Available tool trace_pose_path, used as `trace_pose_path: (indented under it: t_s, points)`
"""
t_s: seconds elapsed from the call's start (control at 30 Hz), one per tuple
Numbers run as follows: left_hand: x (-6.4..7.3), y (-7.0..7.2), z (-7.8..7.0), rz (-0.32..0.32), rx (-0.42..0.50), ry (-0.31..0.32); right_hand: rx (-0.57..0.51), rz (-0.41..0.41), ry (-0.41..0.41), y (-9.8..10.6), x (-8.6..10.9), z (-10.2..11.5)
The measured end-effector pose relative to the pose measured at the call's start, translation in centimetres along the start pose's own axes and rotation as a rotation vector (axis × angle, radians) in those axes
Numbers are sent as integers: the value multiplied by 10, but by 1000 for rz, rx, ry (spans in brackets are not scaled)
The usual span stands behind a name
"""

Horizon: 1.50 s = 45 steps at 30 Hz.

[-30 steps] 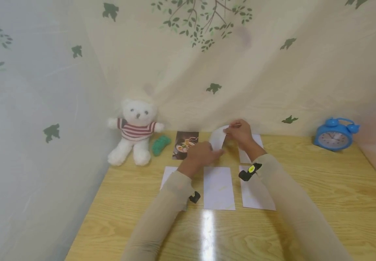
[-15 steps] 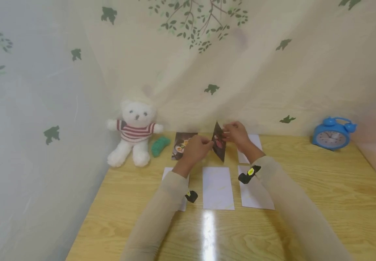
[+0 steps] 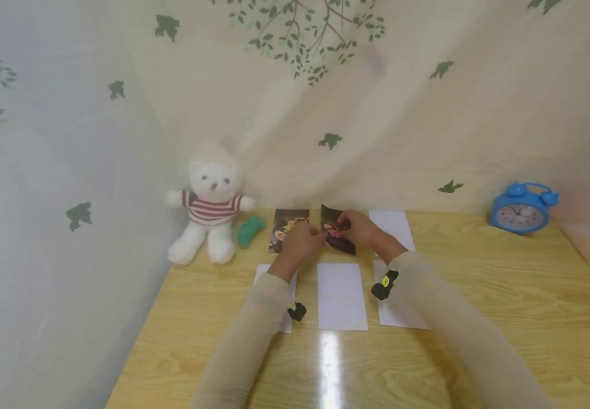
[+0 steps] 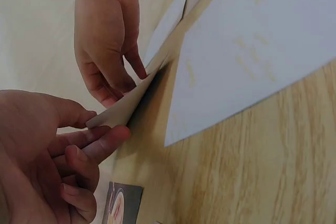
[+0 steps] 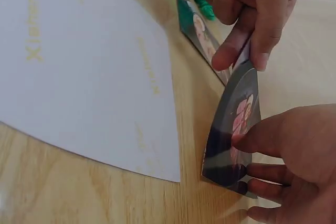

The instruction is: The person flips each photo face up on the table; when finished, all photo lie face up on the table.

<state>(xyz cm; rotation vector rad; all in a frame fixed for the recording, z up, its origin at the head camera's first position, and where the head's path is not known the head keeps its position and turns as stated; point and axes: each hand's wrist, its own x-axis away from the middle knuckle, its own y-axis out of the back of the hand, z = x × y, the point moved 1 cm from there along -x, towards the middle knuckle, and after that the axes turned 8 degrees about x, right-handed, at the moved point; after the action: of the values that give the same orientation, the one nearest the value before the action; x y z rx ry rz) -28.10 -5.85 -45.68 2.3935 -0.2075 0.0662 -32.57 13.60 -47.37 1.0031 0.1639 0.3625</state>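
Note:
A dark photo card (image 3: 343, 245) with a picture of food stands tilted and slightly bent at the back of the table, its picture side toward me. At its left edge my left hand (image 3: 299, 247) pinches it between thumb and fingers, plain in the left wrist view, where the card's pale back (image 4: 123, 107) shows. My right hand (image 3: 365, 232) holds the other side, the thumb lying on the picture in the right wrist view. Left of it, partly behind my left hand, lies another food photo card (image 3: 278, 245). White cards (image 3: 342, 296) lie in a front row and at back right.
A white teddy bear (image 3: 214, 207) in a striped sweater sits at the back left, with a green bundle (image 3: 250, 232) beside it. On the right stands a blue alarm clock (image 3: 521, 213). A patterned curtain (image 3: 295, 136) rises behind the wooden table (image 3: 505, 295).
The photo card has turned from its white back to its picture side and come down toward the table. My left hand has taken its left edge; the right hand has shifted slightly left and down.

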Motion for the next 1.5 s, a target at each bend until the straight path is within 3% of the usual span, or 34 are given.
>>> trace_pose_path:
  t_s: [0.33,0.43,0.53,0.63,0.83,0.97,1.13,1.27,1.37,1.5]
  points:
    - [1,-4,10,16,-191,11,212,96,52,3,5,6]
    - [-1,-7,12,9,-265,12,226,106,51,2,6,6]
    - [-3,-9,14,2,-315,12,175,111,31,0,7,5]
    - [-4,-11,14,-4,-325,20,94,64,27,1,10,-1]
    - [-4,-13,13,-7,-320,25,-24,-124,84,16,20,-26]
    - [-3,-16,8,-27,-332,-14,-112,-196,-42,37,30,-45]
    - [-8,-29,-3,-24,-386,-71,-209,-264,-347,53,42,-81]
    - [-10,-44,-22,5,-369,-102,-332,-256,-532,52,47,-108]
    - [-10,-55,-39,51,-361,-164,-404,-242,-596,51,49,-119]
    - [-12,-70,-61,128,-426,-283,-431,-251,-587,56,49,-122]
